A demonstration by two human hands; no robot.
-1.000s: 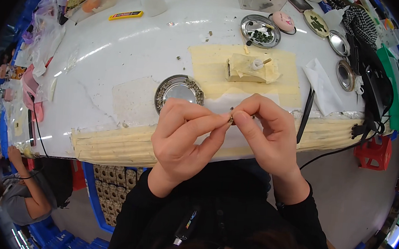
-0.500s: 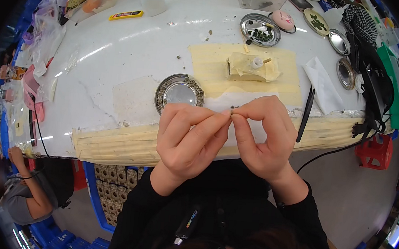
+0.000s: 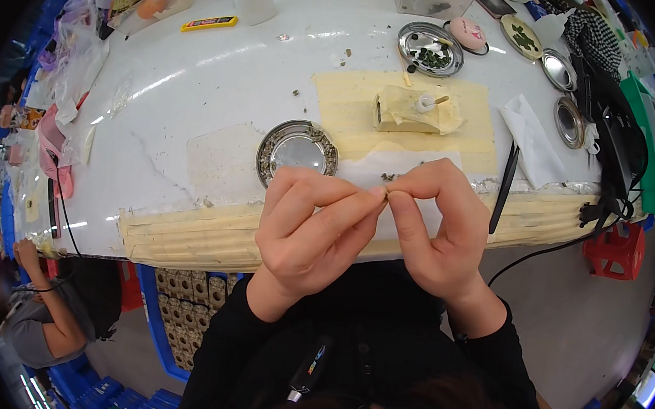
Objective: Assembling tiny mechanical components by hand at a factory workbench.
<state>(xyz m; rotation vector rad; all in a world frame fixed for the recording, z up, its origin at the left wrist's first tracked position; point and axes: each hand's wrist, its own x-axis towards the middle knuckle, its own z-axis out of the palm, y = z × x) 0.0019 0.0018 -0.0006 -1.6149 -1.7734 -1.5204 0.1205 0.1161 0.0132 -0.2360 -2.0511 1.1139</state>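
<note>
One tiny brownish piece (image 3: 386,197) sits between the fingertips of the left hand (image 3: 303,230) and right hand (image 3: 449,235), each pinching it with thumb and finger; its shape is mostly hidden. Small dark bits (image 3: 389,177) lie just beyond, 12 o'clock of the fingertips. Farther out: steel dish (image 3: 297,153), greyish pieces (image 3: 322,143) along its inside, 10 o'clock; tape-covered block (image 3: 405,113), between 12 and 1; oval steel plate (image 3: 407,45), dark green pieces (image 3: 433,59) in it, 12; white cloth (image 3: 534,145), 2; slim black tool (image 3: 504,190), 3.

At the table's near edge (image 3: 184,240), we can't tell what the tiny piece (image 3: 386,196) is; fingertips (image 3: 377,192) mostly hide it.
</note>
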